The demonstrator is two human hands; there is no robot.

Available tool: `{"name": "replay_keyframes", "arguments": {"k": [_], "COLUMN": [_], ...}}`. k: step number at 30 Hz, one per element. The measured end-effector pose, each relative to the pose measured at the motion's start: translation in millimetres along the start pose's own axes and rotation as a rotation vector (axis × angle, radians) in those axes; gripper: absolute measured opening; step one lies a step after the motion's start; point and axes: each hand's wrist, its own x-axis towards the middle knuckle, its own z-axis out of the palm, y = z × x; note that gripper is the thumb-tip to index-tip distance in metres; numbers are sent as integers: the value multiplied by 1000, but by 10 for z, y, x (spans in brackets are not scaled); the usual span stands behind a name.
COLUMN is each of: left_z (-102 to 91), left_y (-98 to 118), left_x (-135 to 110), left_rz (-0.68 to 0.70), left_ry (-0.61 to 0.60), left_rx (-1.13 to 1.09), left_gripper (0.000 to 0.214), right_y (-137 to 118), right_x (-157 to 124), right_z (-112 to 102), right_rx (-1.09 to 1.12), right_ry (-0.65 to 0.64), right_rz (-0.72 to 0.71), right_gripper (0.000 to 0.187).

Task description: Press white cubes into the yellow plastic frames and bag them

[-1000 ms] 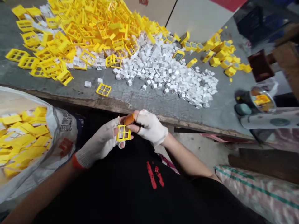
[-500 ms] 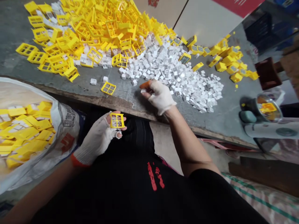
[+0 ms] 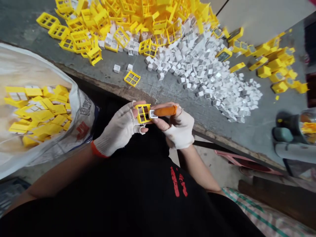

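Note:
In the head view, my left hand (image 3: 120, 126), in a white fingerless glove, is closed on a small yellow plastic frame (image 3: 143, 114) with crossbars that make small square openings. My right hand (image 3: 179, 125), gloved the same way with an orange cover on one finger, pinches a small white plastic cube (image 3: 153, 114). The cube is held at the frame's right side; whether it sits inside an opening I cannot tell. Both hands meet in front of my body, just off the table's near edge. A loose yellow frame (image 3: 132, 78) lies on the table beyond them.
A heap of yellow frames (image 3: 138, 19) covers the back of the grey table (image 3: 98, 70). White cubes (image 3: 197, 65) spread to its right, with yellow blocks (image 3: 274, 62) farther right. An open white sack (image 3: 76, 98) holding yellow pieces stands at the left.
My right hand has left the edge of the white cube pile and come to the yellow frame with a cube. The left hand still holds the frame. The view has shifted.

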Motion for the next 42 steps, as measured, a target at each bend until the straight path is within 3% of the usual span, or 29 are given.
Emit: {"name": "replay_keyframes", "arguments": {"k": [6,9,12,13,15,19,22,24,27,30,32,37,42], "left_z": [20,-25,-95,-117,-151,-172,-178,-199,-240,-242,-215,-152,-170], "left_y": [-37,-41,-41,-42,-44,-27,7,25,32,25,20,11,-15], "left_x": [-77,-71,-31,-15,15,38,30,28,40,51,43,-25,-59], "left_rz": [0,-42,-64,-62,-48,-27,-11,-9,-9,-9,-8,8,18], "left_ry": [9,37,66,73,83,118,143,150,148,128,112,83,89], "left_rx": [-45,-51,-45,-40,-29,-24,-31,-40,-67,-80,-71,-54,-66], "left_gripper": [31,31,35,36,37,42,48,47,42,43,44,39,31], "right_y": [-50,47,284,380,556,701,684,681,677,598,501,288,196], "right_x": [-87,-43,237,392,764,1420,1560,1466,1153,813,650,471,389], "right_z": [161,66,-181,-266,-381,-315,-175,-142,-179,-215,-200,-93,23], "right_rx": [-47,-125,-348,-431,-533,-883,-977,-849,-367,138,313,404,349], "right_ry": [-54,-154,-46,28,51,-254,-343,-299,-201,-156,-149,-75,-15], "right_rz": [-246,-334,-177,-98,-11,113,111,108,122,170,209,218,63], "right_gripper": [27,27,31,30,28,38,36,25,18,39,49,52,43]}}
